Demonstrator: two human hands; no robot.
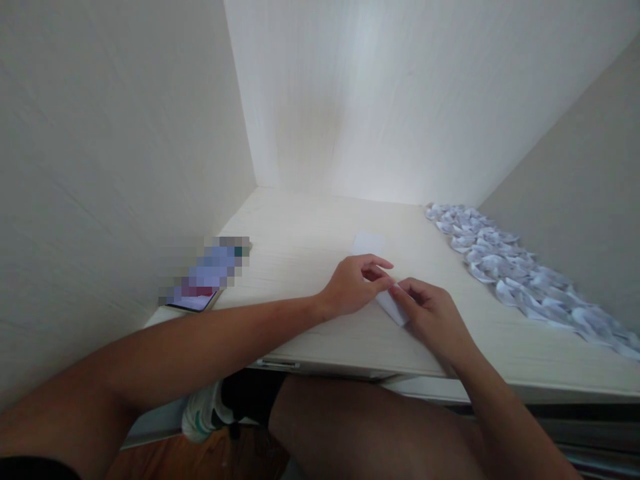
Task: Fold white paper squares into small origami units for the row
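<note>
A piece of white paper is between my two hands, just over the middle of the pale tabletop. My left hand pinches it from the left, thumb and fingertips together at its upper edge. From the right, my right hand pinches the same paper, its fingertips meeting those of the left. Part of the paper is covered by the fingers. Just beyond my left hand, a flat white sheet lies on the table; whether it joins the held paper I cannot tell.
Many folded white paper pieces lie in a long overlapping band along the right side. A phone with a lit, pixelated screen rests at the left wall. Walls enclose the tabletop at the left, back and right. My legs are under its front edge.
</note>
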